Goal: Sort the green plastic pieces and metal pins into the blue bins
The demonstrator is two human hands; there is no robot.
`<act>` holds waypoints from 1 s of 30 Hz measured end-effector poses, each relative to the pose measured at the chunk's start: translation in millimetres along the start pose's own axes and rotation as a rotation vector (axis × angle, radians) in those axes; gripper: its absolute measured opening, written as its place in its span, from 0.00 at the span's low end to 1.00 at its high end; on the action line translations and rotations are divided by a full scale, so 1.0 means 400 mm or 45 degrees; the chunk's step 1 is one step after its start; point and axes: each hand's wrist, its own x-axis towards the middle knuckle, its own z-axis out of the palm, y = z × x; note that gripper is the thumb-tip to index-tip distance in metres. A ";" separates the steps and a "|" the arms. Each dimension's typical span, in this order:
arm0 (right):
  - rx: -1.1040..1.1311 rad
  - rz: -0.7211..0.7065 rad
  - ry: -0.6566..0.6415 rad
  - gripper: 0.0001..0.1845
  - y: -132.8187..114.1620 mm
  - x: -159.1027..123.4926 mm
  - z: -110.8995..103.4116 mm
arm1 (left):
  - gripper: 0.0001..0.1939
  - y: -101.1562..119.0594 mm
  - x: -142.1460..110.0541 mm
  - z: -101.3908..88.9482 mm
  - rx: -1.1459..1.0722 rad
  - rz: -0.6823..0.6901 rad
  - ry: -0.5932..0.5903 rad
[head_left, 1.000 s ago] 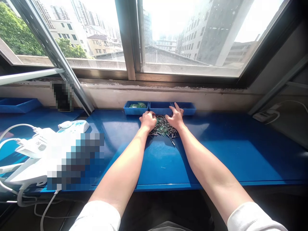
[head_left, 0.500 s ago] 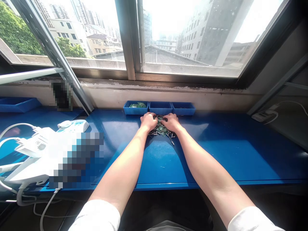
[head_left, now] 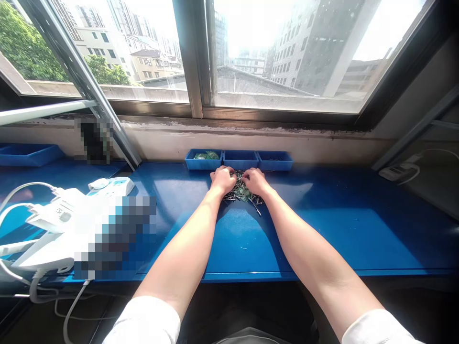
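A heap of small thin metal pieces, screw-like in shape, (head_left: 247, 195) lies on the blue tabletop with some green pieces (head_left: 242, 191) mixed in. At the heap's left side is my left hand (head_left: 223, 179), its fingers curled down into the pieces. My right hand (head_left: 255, 181) reaches in from the right, thumb and fingers closed together over the heap. What either hand pinches is too small and too covered to make out. One longer piece (head_left: 258, 209) sticks out toward me below the right hand.
Behind the heap stand three joined blue bins: the left bin (head_left: 203, 164) holds green packets, beside the middle bin (head_left: 240, 161) and right bin (head_left: 275, 165). White chargers and cables (head_left: 59, 210) crowd the left. A metal post (head_left: 107, 119) rises there. A window spans the back.
My right hand's fingers have drawn a little closer together above the heap. My left hand stays nearly in place. The whole view has shifted slightly.
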 end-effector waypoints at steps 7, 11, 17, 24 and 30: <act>-0.067 -0.008 -0.059 0.08 -0.004 -0.001 0.000 | 0.14 0.008 -0.005 0.002 0.058 0.083 -0.007; -0.089 -0.019 -0.060 0.08 -0.006 -0.004 -0.002 | 0.13 0.012 -0.009 0.001 0.056 0.142 -0.026; -0.060 -0.027 -0.022 0.09 -0.009 -0.007 -0.006 | 0.12 0.020 -0.017 -0.008 0.030 0.196 -0.016; 0.039 -0.059 0.037 0.11 -0.012 -0.001 -0.015 | 0.10 0.030 -0.019 -0.019 -0.004 0.276 0.063; 0.013 -0.056 0.087 0.19 -0.011 0.004 -0.019 | 0.12 0.038 -0.020 -0.021 -0.011 0.242 0.052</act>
